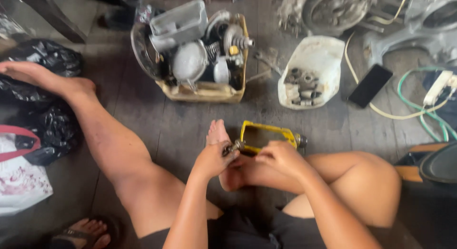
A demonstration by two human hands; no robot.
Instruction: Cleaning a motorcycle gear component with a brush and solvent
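Yellow, seemingly metal frame (266,136), rectangular

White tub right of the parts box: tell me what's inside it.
The white tub holds a heap of small grey metal parts, short cylinders and ring-like pieces, piled at its near end. The far end shows bare white. Whatever lies under the heap is covered.

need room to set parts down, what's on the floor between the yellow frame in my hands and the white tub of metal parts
In the head view, only bare dark floor lies between the yellow frame and the white tub.
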